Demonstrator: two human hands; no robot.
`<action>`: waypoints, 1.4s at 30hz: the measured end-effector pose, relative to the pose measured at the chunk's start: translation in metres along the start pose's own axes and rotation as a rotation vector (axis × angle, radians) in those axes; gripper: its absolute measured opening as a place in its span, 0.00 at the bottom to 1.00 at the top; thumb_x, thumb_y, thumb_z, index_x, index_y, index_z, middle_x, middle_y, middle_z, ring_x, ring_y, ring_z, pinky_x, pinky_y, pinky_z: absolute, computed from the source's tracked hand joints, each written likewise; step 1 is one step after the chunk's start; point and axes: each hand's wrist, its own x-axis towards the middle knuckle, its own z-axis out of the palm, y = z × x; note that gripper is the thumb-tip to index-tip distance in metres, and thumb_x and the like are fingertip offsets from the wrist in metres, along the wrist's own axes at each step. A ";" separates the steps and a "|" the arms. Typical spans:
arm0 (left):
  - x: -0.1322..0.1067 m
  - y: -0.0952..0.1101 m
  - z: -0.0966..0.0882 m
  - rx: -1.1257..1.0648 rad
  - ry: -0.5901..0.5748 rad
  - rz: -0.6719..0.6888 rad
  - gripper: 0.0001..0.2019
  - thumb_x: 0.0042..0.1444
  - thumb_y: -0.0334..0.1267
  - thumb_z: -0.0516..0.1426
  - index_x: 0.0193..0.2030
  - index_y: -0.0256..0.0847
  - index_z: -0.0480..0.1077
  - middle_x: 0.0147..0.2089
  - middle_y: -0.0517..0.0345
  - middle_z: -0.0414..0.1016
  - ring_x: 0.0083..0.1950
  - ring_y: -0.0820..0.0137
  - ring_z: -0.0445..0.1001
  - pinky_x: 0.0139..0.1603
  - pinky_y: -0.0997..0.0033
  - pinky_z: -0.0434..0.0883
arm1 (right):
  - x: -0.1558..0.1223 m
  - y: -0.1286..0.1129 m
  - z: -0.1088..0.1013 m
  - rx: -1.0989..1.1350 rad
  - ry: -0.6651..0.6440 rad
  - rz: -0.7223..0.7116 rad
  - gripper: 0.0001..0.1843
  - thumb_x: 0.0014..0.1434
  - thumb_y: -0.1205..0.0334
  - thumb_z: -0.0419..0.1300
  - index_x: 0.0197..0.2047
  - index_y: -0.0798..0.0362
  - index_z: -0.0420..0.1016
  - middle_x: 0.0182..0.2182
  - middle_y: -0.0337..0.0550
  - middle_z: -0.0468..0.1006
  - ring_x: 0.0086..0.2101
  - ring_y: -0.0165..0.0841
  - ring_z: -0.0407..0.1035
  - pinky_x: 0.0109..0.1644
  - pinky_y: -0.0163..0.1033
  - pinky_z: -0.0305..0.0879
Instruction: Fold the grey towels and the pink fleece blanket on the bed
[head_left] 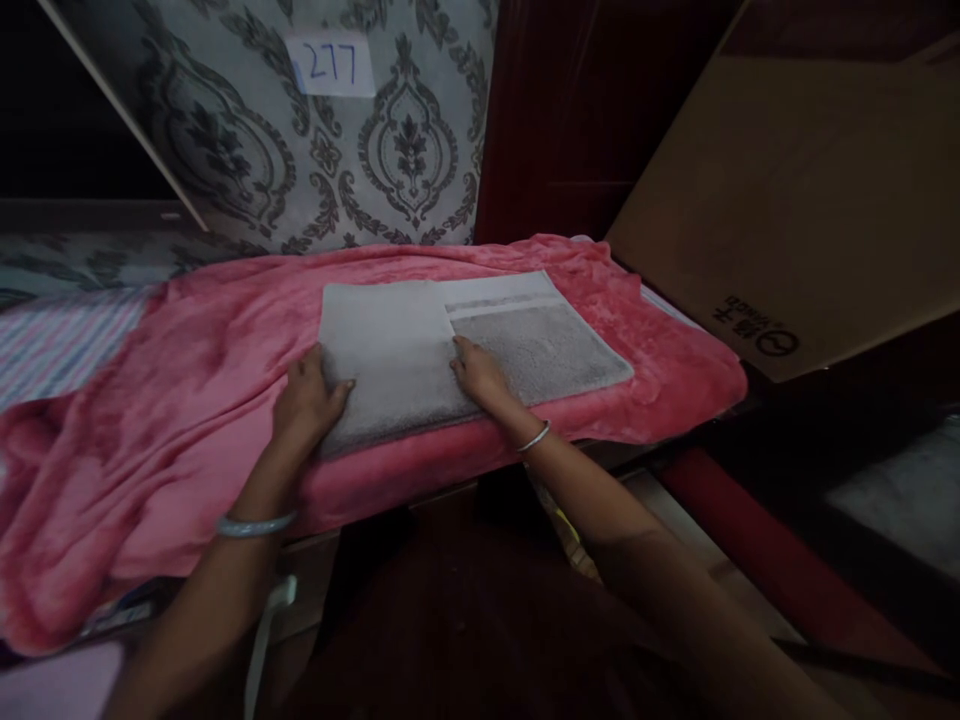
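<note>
A grey towel [540, 345] lies spread on a pink plush blanket [420, 480], its left part folded over as a paler flap [386, 340]. A lighter band runs along the towel's far right side. My left hand [306, 395], with a pale bangle at its wrist, grips the towel's left folded edge, thumb on top and fingers at the side. At the flap's free edge, near the towel's middle, the curled fingers of my right hand [480, 375] hold the cloth. A thin silvery bracelet circles that wrist.
Behind the blanket is a patterned wall [409, 150] bearing a paper marked 277 [331, 64]. A large cardboard box [810, 200] leans at the right, beside a dark red panel [555, 120]. Striped cloth [67, 345] shows at the left, below a dark screen [75, 110].
</note>
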 end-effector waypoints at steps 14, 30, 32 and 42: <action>-0.052 0.038 0.027 0.246 -0.239 0.408 0.28 0.68 0.46 0.47 0.73 0.47 0.60 0.77 0.49 0.54 0.78 0.46 0.49 0.73 0.35 0.51 | -0.019 -0.012 0.023 -0.174 -0.089 -0.321 0.34 0.73 0.49 0.46 0.76 0.54 0.51 0.76 0.50 0.45 0.74 0.42 0.39 0.73 0.55 0.43; 0.106 0.023 0.031 0.238 -0.252 0.301 0.30 0.69 0.48 0.47 0.75 0.44 0.56 0.78 0.46 0.49 0.79 0.52 0.45 0.76 0.40 0.48 | 0.058 -0.037 0.023 -0.164 -0.071 -0.450 0.35 0.71 0.44 0.49 0.76 0.47 0.52 0.76 0.49 0.45 0.74 0.48 0.37 0.74 0.58 0.37; 0.107 0.018 0.039 0.261 -0.282 0.278 0.30 0.69 0.50 0.45 0.76 0.46 0.54 0.79 0.48 0.47 0.79 0.52 0.44 0.76 0.40 0.47 | 0.060 -0.033 0.029 -0.153 -0.082 -0.431 0.36 0.71 0.42 0.49 0.77 0.46 0.50 0.76 0.49 0.44 0.74 0.48 0.37 0.74 0.57 0.37; 0.164 0.052 0.056 0.138 -0.505 0.562 0.28 0.70 0.51 0.39 0.75 0.55 0.53 0.79 0.58 0.47 0.80 0.57 0.43 0.75 0.36 0.46 | 0.060 -0.032 0.033 -0.094 -0.064 -0.430 0.38 0.70 0.41 0.49 0.77 0.48 0.51 0.76 0.51 0.46 0.74 0.48 0.38 0.75 0.58 0.34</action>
